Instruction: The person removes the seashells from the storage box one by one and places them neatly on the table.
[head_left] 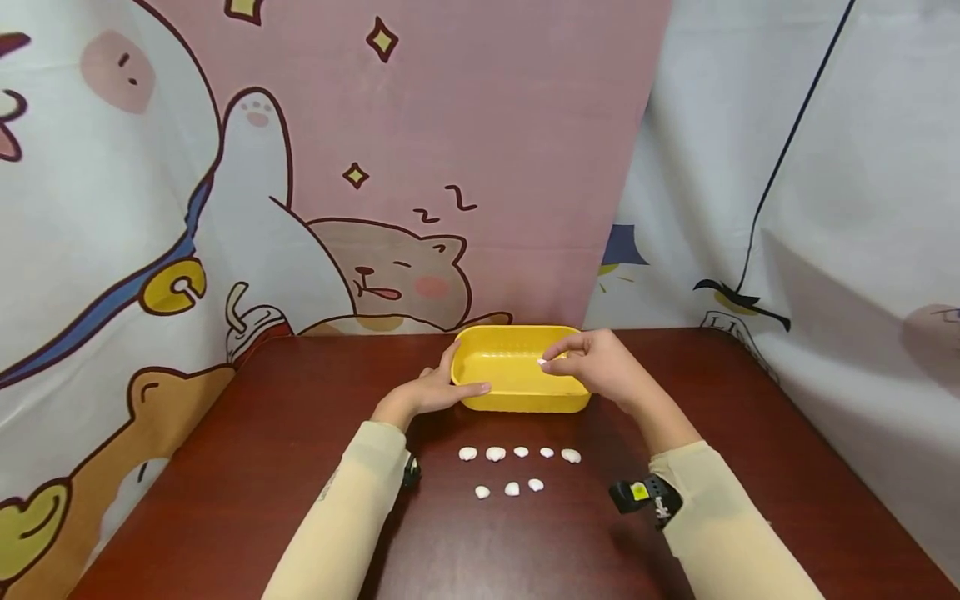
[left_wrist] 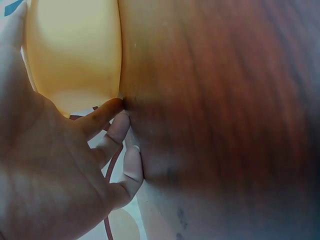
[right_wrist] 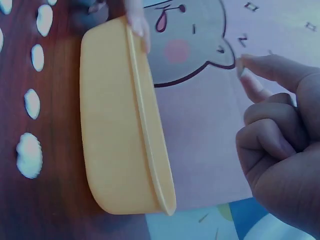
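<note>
A yellow plastic basin [head_left: 525, 403] stands on the table by the back wall. My left hand [head_left: 429, 392] holds its left end, the thumb on the front rim and a finger up the left side. In the left wrist view, the other fingertips [left_wrist: 132, 162] of that hand rest at the tabletop beside the basin [left_wrist: 75, 45]. My right hand [head_left: 603, 367] pinches a small white seashell [head_left: 542, 362] between thumb and forefinger, over the basin's right part. In the right wrist view the shell [right_wrist: 241, 67] shows above the rim, with the remaining fingers curled in.
In front of the basin, several white seashells [head_left: 496, 454] form a row on the dark red wooden table [head_left: 315, 467]. Nearer to me is a shorter row of three shells [head_left: 512, 489]. A cartoon-printed cloth [head_left: 525, 167] hangs behind the table and along its sides.
</note>
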